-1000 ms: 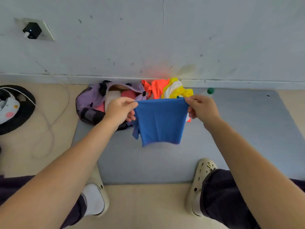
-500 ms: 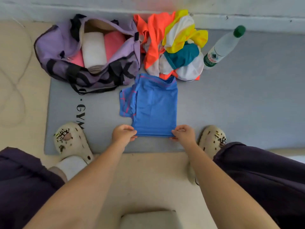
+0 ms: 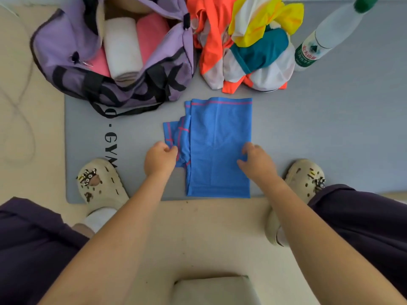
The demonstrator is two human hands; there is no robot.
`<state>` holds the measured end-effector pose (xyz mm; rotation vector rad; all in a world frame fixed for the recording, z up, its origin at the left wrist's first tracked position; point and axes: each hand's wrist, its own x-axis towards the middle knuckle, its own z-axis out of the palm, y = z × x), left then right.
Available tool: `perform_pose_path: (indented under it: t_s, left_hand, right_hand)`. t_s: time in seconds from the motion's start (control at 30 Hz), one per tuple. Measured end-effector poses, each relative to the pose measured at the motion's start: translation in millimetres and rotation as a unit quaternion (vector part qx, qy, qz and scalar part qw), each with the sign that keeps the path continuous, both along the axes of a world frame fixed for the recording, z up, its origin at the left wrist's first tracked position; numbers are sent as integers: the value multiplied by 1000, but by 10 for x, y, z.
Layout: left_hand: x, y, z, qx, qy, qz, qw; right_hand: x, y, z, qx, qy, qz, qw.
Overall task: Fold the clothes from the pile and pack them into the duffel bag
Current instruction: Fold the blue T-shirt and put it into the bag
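A blue shirt [image 3: 218,137] with red stitching lies flat on the grey gym mat [image 3: 330,128], folded in half lengthwise, its sleeves sticking out to the left. My left hand [image 3: 160,159] pinches the sleeve fabric at the shirt's left edge. My right hand [image 3: 256,164] rests on the shirt's right side with its fingers loosely curved on the cloth. The purple duffel bag [image 3: 66,47] stands unzipped at the upper left, holding a rolled white garment [image 3: 122,47] and a pink one [image 3: 152,34]. The pile of clothes [image 3: 244,40], orange, yellow, teal and white, lies beside the bag.
A plastic water bottle [image 3: 326,34] with a green cap lies right of the pile. My feet in cream clogs [image 3: 101,183] stand at the mat's near edge on both sides of the shirt. A cable [image 3: 17,119] loops on the beige floor at left. A pale cushion edge [image 3: 213,289] shows at the bottom.
The shirt was held up in the air, then laid on the mat. Both hands let go of its near hem and moved up its sides; the left now pinches the sleeve.
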<state>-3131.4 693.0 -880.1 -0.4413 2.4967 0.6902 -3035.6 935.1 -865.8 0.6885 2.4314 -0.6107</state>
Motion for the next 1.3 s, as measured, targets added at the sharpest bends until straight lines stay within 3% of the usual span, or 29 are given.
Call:
perform_pose_path:
  t_s: [0.1,0.27,0.37,0.47,0.57,0.73,0.87,0.97,1.1,1.2,1.3]
  left_hand:
    - [-196,138,-39,41,18,22,999]
    - [-323,201,-123,28,-20,-28,999]
    - [-311,205,-159,82,-45,-55,994]
    - [-271,149,-177,125,-19,-12,992]
    - [-169,-24,-187,91,9,38,995]
    - [-50,-182,-178,22,-4,35,999]
    - [-164,-113,-130,34,20,82,996]
    - [-231,-116,-114,31,-62,41,997]
    - [-171,-181,-100,105,-182,70,975]
    - [-79,-192,-118,188,-109,112,970]
    - [-71,-187,-97,197,-70,105,972]
  right_hand:
    - [-249,-225,-26,-19,75,26,997]
    - [-370,-394,-157,-55,32,15,998]
    - [-373,-398,-205,-44,38,9,998]
    - [-373,-383,-219,-42,38,14,998]
    - [-391,-376,-214,-37,33,16,999]
    - [-419,-369,-198,-48,29,13,998]
    - [-428,-374,-182,-43,19,13,999]
    - [-433,-376,-174,-44,16,16,999]
    - [-438,-373,-176,-46,16,15,999]
    - [-445,-370,-181,-44,13,17,999]
    - [-439,-365,-182,-44,13,20,999]
